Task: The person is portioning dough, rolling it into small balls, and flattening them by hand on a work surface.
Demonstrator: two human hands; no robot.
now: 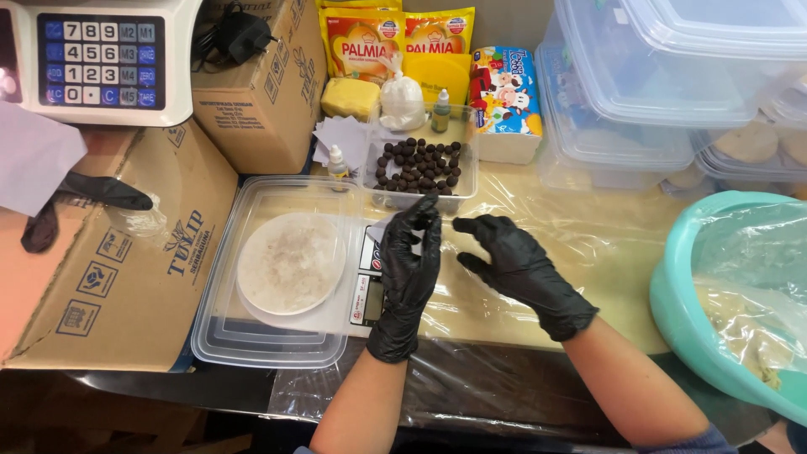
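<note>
Two black-gloved hands hover near the clear tub of dark chocolate balls (418,164): the left hand (409,269) pinches something too small to tell between fingertips, the right hand (517,265) is open, grasping nothing. Left sits a lidded tub holding a pale disc (290,262). Far behind stand yellow-and-red pouches (395,46); brown cartons (126,252) left.

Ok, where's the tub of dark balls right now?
The tub of dark balls sits centre-top in the head view, just beyond the left hand, behind the white disc.
</note>
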